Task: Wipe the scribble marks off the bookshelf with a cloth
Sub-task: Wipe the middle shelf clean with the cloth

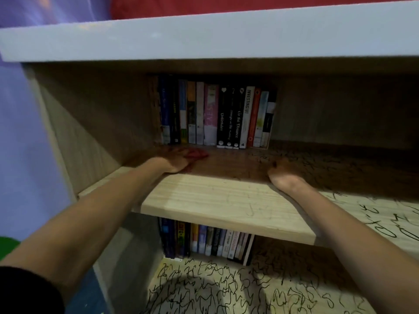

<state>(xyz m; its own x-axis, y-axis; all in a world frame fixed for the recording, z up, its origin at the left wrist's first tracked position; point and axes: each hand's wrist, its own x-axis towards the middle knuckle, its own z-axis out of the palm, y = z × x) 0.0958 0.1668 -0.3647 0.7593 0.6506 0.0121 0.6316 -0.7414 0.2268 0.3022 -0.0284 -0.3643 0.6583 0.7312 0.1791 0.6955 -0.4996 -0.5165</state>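
Note:
A light wooden bookshelf board (217, 200) runs across the middle of the head view. My left hand (175, 160) lies flat on its shaded back part, pressing a red cloth (197, 154) that pokes out past the fingers. My right hand (286, 175) rests on the same board further right, fingers reaching into the shadow; their pose is unclear. Black scribble marks (383, 220) cover the board's right part and run into the dark area beyond my right hand. Dense scribbles (215, 288) also cover the lower shelf. The board's front left area looks nearly free of marks.
A row of upright books (215, 116) stands at the back of the middle shelf, just behind the cloth. More books (204, 241) stand on the lower shelf. A white top board (204, 39) overhangs the compartment. The left side panel (74, 132) is close to my left forearm.

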